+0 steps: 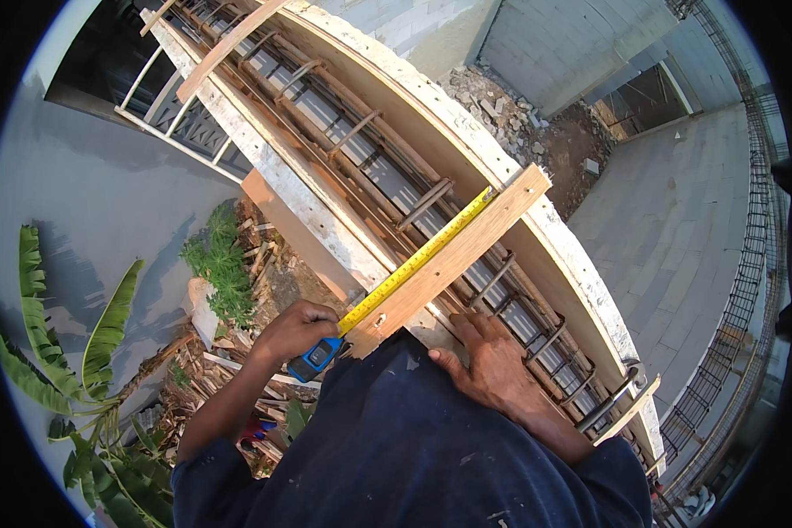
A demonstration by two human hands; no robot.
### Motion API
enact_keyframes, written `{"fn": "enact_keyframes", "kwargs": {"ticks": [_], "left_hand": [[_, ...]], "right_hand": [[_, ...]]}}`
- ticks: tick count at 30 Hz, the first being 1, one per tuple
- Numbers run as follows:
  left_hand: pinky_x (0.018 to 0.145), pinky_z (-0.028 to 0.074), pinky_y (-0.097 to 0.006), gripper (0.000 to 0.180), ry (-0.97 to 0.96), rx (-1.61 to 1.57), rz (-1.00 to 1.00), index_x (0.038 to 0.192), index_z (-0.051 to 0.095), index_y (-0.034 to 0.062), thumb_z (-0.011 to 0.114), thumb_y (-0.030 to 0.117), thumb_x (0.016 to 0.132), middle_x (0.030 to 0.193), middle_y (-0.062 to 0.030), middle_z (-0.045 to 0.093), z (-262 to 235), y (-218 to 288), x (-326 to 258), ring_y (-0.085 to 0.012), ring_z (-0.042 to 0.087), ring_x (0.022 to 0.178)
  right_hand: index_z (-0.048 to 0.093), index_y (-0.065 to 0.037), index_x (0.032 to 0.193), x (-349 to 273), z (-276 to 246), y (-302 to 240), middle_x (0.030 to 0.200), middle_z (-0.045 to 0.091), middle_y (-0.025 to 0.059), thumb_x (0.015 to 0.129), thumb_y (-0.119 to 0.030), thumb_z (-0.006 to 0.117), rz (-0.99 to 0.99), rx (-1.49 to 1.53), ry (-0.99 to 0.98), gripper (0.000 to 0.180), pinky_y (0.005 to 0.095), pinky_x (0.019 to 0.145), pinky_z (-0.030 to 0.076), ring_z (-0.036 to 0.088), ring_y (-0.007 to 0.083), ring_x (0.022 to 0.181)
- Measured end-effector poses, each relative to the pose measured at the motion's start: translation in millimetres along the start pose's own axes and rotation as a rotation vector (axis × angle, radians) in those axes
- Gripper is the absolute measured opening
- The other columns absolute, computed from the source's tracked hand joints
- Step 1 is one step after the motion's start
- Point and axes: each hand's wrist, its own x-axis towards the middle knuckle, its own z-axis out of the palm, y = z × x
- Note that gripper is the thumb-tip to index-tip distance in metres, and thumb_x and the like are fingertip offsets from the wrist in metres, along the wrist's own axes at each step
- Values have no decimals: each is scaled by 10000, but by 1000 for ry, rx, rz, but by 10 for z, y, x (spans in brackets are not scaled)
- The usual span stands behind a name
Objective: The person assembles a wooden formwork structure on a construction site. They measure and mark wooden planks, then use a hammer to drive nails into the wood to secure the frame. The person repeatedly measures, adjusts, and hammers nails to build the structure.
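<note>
My left hand [296,333] is closed around a blue and black tape measure [315,359]. Its yellow blade [424,253] is drawn out across the top of a wooden formwork trough, alongside a short wooden crosspiece [453,253]. The blade's end lies near the far side board [561,242]. My right hand [491,363] rests flat on the near side of the formwork, fingers stretched out and holding nothing. Inside the trough runs a rusty rebar cage [356,132] with square stirrups, partly hidden under the crosspiece.
Another crosspiece [229,48] spans the trough farther up. Far below lie rubble [497,104] beside grey block walls [686,189] and scrap wood on the ground at left. A banana plant [106,343] and a white metal railing [180,145] stand left. Rebar juts at right.
</note>
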Motion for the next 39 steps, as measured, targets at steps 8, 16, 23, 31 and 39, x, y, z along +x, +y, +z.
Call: {"fn": "enact_keyframes", "kwargs": {"ticks": [8,16,23,31,39], "left_hand": [[599,442,-267,213,27,12,10,797,686,-4,646,205,808,662,-6,602,26,48,-16,-89,549,624],[579,421,-256,175,50,27,4,769,677,6,642,174,805,646,2,585,39,60,-5,-73,522,591],[576,412,-258,158,48,29,40,760,668,4,631,142,829,657,7,580,54,66,-28,-64,509,592],[561,464,-257,151,101,-66,119,854,668,-1,596,131,846,677,-34,609,-41,-186,-51,-104,580,603],[613,486,-292,312,66,-342,420,934,596,-15,547,293,921,818,-95,560,188,436,-549,-166,577,682]], "right_hand": [[631,21,1167,21,280,-223,1084,649,157,739,-321,823,230,0,143,580,430,826,512,606,339,1006],[629,17,1184,-41,412,-334,1088,650,149,711,-249,832,267,-48,292,579,416,819,511,605,326,977],[647,-4,1174,-139,377,-324,1142,641,163,768,-278,805,282,117,407,515,419,879,497,596,344,1022],[683,-2,1029,-355,407,-144,1038,679,140,841,-208,758,273,296,558,289,415,858,498,612,332,990],[638,24,1062,-218,229,-507,1037,652,173,947,-336,649,56,885,539,378,411,831,511,630,334,967]]}}
